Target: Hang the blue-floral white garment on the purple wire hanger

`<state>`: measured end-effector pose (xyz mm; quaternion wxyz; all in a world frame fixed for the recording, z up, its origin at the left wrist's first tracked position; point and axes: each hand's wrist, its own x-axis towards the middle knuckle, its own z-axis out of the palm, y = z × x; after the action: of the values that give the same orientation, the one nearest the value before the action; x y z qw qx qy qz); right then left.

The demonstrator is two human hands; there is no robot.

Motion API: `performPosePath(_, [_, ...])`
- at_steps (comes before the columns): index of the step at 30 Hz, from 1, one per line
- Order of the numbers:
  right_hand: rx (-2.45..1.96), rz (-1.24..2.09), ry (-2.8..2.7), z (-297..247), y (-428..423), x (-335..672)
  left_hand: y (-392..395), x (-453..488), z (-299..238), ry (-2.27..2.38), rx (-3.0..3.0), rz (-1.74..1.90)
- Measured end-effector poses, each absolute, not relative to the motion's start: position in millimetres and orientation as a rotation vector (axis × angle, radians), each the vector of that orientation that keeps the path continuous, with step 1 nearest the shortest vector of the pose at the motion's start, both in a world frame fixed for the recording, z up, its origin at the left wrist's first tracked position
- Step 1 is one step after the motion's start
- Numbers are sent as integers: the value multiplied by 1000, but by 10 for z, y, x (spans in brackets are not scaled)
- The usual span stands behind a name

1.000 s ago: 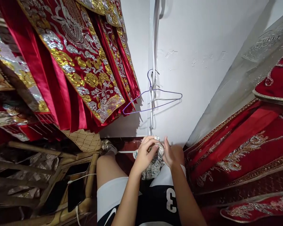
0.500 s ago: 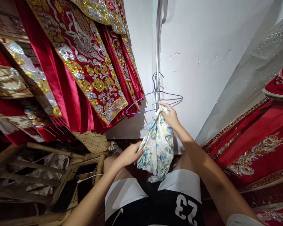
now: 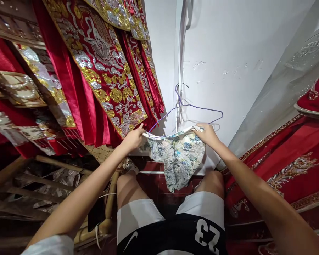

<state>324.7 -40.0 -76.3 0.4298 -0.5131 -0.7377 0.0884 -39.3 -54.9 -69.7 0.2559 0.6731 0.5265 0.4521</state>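
Observation:
A white garment with a blue and yellow floral print (image 3: 179, 152) is stretched between my hands by its top band. My left hand (image 3: 135, 138) pinches the band's left end, and my right hand (image 3: 207, 135) grips it towards the right. From the band the cloth hangs down, gathered and narrower at the bottom. A purple wire hanger (image 3: 199, 106) hangs by its hook in front of the wall. Its left corner reaches the band beside my left hand, while its lower bar is mostly hidden by the cloth. Whether the corner is inside the band, I cannot tell.
Red costumes with gold and silver embroidery (image 3: 114, 85) hang at the left. More red beaded cloth (image 3: 289, 148) and a sheer grey fabric (image 3: 276, 85) are on the right. A bamboo chair (image 3: 108, 202) with a dark phone (image 3: 96, 214) stands at lower left. The white wall (image 3: 228, 46) is ahead.
My left hand has moved up and left from the garment's side to its band. My right hand has shifted right. The bunched cloth is now spread wide, and the hanger has tilted, its right end further right.

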Motion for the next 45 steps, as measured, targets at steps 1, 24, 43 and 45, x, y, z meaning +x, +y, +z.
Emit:
performPosePath(1, [-1288,215,-1842,-763,-442,3242,-532,-339,-636,1423,1911,1214])
performPosePath(24, [-1469,163,-1809,-804,-629,3122,-800,-363,-570,1292,1832,1391])
performPosePath(43, [-1500,158,-1771,-816,-629,3046,-1136,-562,-475,1280,1825,1501])
performPosePath(45, [-1476,162,-1777,-807,-639,3037,-1156,-585,-534,1313,1835,1487])
